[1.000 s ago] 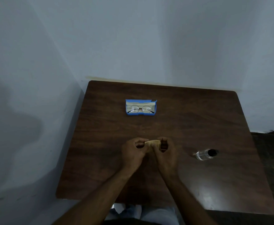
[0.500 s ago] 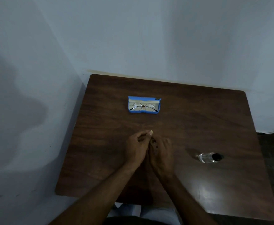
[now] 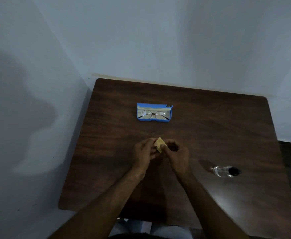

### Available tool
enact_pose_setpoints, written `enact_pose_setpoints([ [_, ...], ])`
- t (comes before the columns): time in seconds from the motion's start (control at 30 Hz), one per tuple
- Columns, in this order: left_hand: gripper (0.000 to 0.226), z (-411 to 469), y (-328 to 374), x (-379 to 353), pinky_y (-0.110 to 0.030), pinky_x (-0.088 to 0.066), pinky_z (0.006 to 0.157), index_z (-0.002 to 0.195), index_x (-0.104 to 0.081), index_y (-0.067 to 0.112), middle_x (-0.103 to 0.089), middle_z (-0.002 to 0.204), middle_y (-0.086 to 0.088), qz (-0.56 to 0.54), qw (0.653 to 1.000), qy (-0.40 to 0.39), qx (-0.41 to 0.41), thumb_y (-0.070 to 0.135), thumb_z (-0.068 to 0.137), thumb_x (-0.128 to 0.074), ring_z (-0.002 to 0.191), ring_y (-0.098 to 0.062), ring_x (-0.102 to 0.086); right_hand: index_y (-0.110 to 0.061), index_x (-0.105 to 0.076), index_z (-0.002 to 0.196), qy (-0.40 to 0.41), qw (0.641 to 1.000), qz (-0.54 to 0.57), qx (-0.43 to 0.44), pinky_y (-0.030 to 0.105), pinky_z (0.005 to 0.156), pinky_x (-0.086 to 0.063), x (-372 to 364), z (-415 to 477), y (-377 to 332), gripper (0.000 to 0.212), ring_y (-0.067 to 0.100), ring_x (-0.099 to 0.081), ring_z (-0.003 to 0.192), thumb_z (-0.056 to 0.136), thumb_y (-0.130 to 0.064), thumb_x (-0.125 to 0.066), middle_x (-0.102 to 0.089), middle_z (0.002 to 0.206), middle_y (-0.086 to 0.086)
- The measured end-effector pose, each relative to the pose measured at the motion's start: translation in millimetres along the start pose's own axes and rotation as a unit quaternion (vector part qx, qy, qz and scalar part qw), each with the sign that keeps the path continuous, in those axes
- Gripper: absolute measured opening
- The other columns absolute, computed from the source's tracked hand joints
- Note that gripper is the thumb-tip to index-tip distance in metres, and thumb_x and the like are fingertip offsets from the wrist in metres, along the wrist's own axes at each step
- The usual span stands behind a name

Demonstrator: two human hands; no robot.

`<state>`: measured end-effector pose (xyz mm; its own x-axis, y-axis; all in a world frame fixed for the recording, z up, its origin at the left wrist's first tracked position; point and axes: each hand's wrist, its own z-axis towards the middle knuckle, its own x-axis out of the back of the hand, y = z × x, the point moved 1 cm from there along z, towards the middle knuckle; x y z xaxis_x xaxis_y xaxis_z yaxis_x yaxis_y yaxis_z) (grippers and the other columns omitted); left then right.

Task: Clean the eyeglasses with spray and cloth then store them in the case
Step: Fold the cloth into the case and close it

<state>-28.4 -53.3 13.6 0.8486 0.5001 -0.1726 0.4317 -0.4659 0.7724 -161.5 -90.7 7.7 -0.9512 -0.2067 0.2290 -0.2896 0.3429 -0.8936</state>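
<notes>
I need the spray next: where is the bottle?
Head view: the spray bottle sits on the right side of the table, right of the right hand.

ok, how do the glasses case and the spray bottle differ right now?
The glasses case is blue and opaque; the spray bottle is clear with a black top. The case lies open with the eyeglasses inside and sits far, central; the bottle sits nearer, right. Both rest on the table, untouched.
</notes>
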Motion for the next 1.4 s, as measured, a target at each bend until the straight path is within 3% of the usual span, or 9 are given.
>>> enact_pose_setpoints([
  [0.1, 0.013, 12, -1, 3, -0.024, -0.064, 0.075, 0.109, -0.075, 0.015, -0.078, 0.108, -0.007, 0.065, 0.997, -0.017, -0.025, 0.008, 0.098, -0.073, 0.094, -0.015, -0.077, -0.020, -0.078, 0.100, -0.028, 1.000, -0.002, 0.006, 0.047, 0.085, -0.063, 1, 13, 1, 0.013, 0.019, -0.076, 0.090, 0.089, -0.026, -0.081, -0.080, 0.094, 0.000],
  [0.23, 0.020, 34, 0, 9, -0.026, -0.065, 0.074, 0.099, -0.073, 0.025, -0.075, 0.109, -0.005, 0.131, 0.990, -0.049, -0.028, 0.005, 0.098, -0.072, 0.096, -0.016, -0.077, -0.020, -0.077, 0.099, -0.067, 0.998, -0.009, 0.006, 0.036, 0.078, -0.063, 8, 32, 6, 0.009, 0.016, -0.075, 0.089, 0.089, -0.018, -0.078, -0.078, 0.096, -0.001],
  [0.4, 0.019, 62, 8, 18, -0.035, -0.067, 0.075, 0.106, -0.069, 0.025, -0.077, 0.109, -0.010, 0.183, 0.978, -0.098, -0.017, 0.007, 0.101, -0.069, 0.087, -0.022, -0.081, -0.012, -0.077, 0.100, -0.078, 0.989, 0.093, -0.090, 0.038, 0.073, -0.064, 8, 57, 4, 0.011, 0.025, -0.076, 0.083, 0.091, -0.006, -0.075, -0.078, 0.101, 0.010],
  [0.57, 0.018, 87, 22, 20, -0.033, -0.066, 0.067, 0.113, -0.069, 0.015, -0.079, 0.101, -0.011, 0.187, 0.975, -0.113, -0.033, 0.003, 0.101, -0.065, 0.080, -0.022, -0.081, -0.002, -0.075, 0.100, -0.064, 0.953, 0.239, -0.175, 0.026, 0.068, -0.063, -5, 79, -8, 0.016, 0.021, -0.076, 0.078, 0.091, 0.009, -0.066, -0.077, 0.101, 0.017],
  [0.8, 0.017, 119, 38, 16, -0.039, -0.066, 0.064, 0.102, -0.066, 0.014, -0.076, 0.097, -0.018, 0.182, 0.977, -0.060, -0.090, 0.000, 0.105, -0.058, 0.073, -0.019, -0.076, 0.001, -0.076, 0.090, -0.033, 0.954, 0.272, -0.119, 0.029, 0.077, -0.063, -25, 111, -19, 0.015, 0.027, -0.076, 0.088, 0.093, 0.005, -0.062, -0.078, 0.093, 0.015],
  [1.0, 0.012, 135, 40, 13, -0.034, -0.066, 0.060, 0.107, -0.066, 0.003, -0.075, 0.099, -0.008, 0.192, 0.973, -0.017, -0.130, 0.014, 0.103, -0.068, 0.080, -0.020, -0.077, -0.017, -0.079, 0.096, -0.015, 0.999, 0.001, 0.028, 0.035, 0.090, -0.061, -31, 129, -12, 0.014, 0.013, -0.073, 0.100, 0.088, -0.007, -0.075, -0.077, 0.102, -0.002],
  [1.17, 0.017, 143, 34, 9, -0.035, -0.067, 0.074, 0.112, -0.070, 0.006, -0.077, 0.108, -0.006, 0.246, 0.948, 0.020, -0.202, 0.010, 0.096, -0.076, 0.100, -0.016, -0.076, -0.023, -0.073, 0.096, 0.035, 0.972, -0.151, 0.175, 0.030, 0.090, -0.058, -39, 135, -12, 0.022, 0.007, -0.065, 0.099, 0.085, -0.004, -0.077, -0.069, 0.103, -0.006],
  [1.33, 0.022, 148, 30, 4, -0.038, -0.066, 0.083, 0.115, -0.072, 0.007, -0.078, 0.108, -0.002, 0.296, 0.914, 0.088, -0.264, 0.014, 0.095, -0.078, 0.098, -0.012, -0.076, -0.013, -0.073, 0.108, 0.021, 0.940, -0.254, 0.228, 0.020, 0.085, -0.048, -46, 143, -11, 0.019, 0.002, -0.053, 0.100, 0.093, -0.004, -0.067, -0.064, 0.116, 0.000],
  [1.4, 0.021, 151, 28, 1, -0.030, -0.065, 0.082, 0.113, -0.074, 0.009, -0.079, 0.106, -0.001, 0.313, 0.903, 0.110, -0.274, 0.018, 0.095, -0.078, 0.093, -0.006, -0.075, -0.011, -0.072, 0.110, 0.016, 0.929, -0.278, 0.242, 0.021, 0.083, -0.048, -47, 144, -12, 0.019, 0.006, -0.055, 0.100, 0.095, -0.002, -0.065, -0.063, 0.118, 0.003],
])
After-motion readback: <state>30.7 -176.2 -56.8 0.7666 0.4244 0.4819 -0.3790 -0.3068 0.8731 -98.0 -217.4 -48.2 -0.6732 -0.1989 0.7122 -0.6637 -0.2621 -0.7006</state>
